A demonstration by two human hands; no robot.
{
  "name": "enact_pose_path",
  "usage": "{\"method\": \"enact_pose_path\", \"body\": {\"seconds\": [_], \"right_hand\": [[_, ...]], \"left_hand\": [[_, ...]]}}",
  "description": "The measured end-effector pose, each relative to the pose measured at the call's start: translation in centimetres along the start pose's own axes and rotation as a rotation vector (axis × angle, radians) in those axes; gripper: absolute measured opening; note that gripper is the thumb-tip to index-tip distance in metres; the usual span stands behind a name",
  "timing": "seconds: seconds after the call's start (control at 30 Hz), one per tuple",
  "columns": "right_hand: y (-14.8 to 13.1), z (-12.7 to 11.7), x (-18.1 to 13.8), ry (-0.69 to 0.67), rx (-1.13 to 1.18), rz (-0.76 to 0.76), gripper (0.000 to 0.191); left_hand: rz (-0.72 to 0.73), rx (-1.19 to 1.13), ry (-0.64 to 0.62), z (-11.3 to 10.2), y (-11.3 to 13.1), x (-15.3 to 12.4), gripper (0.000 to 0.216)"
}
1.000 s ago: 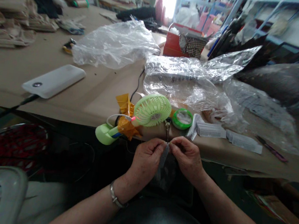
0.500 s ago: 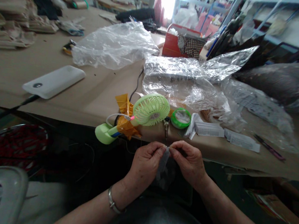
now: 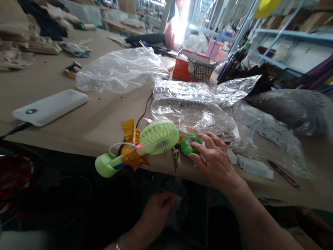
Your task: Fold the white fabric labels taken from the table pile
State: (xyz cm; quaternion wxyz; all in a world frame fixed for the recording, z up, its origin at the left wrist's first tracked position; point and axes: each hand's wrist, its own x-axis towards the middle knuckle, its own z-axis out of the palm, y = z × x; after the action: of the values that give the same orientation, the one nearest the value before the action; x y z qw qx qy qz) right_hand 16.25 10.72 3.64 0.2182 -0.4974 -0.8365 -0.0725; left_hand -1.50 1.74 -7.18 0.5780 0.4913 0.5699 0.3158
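My right hand point(image 3: 215, 160) rests on the table edge, fingers stretched over a round green container point(image 3: 189, 142) and touching it. My left hand point(image 3: 156, 212) is low in my lap, closed on a dark grey piece of fabric point(image 3: 179, 206) that is hard to make out. A light green handheld fan point(image 3: 157, 137), held by orange tape point(image 3: 129, 145) at the table edge, stands just left of the right hand. A small key-like metal piece point(image 3: 176, 155) lies between fan and container.
Crumpled clear plastic bags point(image 3: 193, 104) cover the table behind the fan. A white power bank point(image 3: 50, 105) with a black cable lies left. White packets point(image 3: 253, 166) and a dark pen point(image 3: 283, 173) lie right. A red box point(image 3: 188, 65) stands farther back.
My right hand let go of the grey fabric and moved up onto the table at the green container. My left hand dropped lower with the fabric. The view tilted upward.
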Motion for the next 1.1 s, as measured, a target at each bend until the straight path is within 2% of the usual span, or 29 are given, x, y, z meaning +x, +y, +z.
{"method": "enact_pose_path", "body": {"seconds": [0.07,0.13,0.23,0.3,0.43,0.5,0.6,0.73,0.8,0.93,1.0,1.1], "right_hand": [[0.2,0.0,-0.1,0.017,0.044,-0.002,0.028],[0.8,-0.3,-0.9,0.121,0.141,0.016,0.027],[1.9,-0.5,-3.2,0.256,0.210,0.068,0.022],[2.1,0.0,-5.1,0.234,0.151,0.074,0.024],[1.4,1.7,-7.8,0.084,0.002,0.026,0.036],[1.1,2.3,-8.2,0.104,0.004,0.021,0.031],[1.2,2.7,-8.1,0.214,0.093,0.032,0.016],[1.3,2.1,-7.9,0.296,0.249,0.005,0.013],[0.6,1.4,-8.2,0.313,0.329,-0.033,0.013],[-1.8,0.3,-9.8,0.243,0.453,-0.128,0.011],[-2.8,0.1,-10.5,0.210,0.479,-0.174,0.012],[-2.7,-0.2,-10.7,0.170,0.445,-0.199,0.018]], "left_hand": [[0.023,0.012,0.011,-0.6,0.1,0.5,0.031],[0.027,0.062,0.038,-1.1,0.3,0.9,0.040],[0.023,0.146,0.036,-1.5,0.5,1.0,0.038],[0.003,0.154,0.020,-1.3,0.6,0.8,0.033],[-0.027,0.094,0.018,-0.5,1.3,0.4,0.023],[-0.018,0.054,0.024,-0.1,2.0,0.2,0.018],[0.003,-0.011,0.020,0.3,3.2,0.0,0.013],[-0.073,-0.200,-0.030,0.8,4.9,-0.2,0.009],[-0.164,-0.385,-0.111,1.2,5.9,-0.4,0.014],[-0.282,-0.810,-0.305,2.2,7.5,-0.4,0.027],[-0.290,-0.902,-0.310,2.6,7.9,-0.2,0.023],[-0.304,-0.887,-0.246,2.9,8.0,-0.1,0.012]]}}
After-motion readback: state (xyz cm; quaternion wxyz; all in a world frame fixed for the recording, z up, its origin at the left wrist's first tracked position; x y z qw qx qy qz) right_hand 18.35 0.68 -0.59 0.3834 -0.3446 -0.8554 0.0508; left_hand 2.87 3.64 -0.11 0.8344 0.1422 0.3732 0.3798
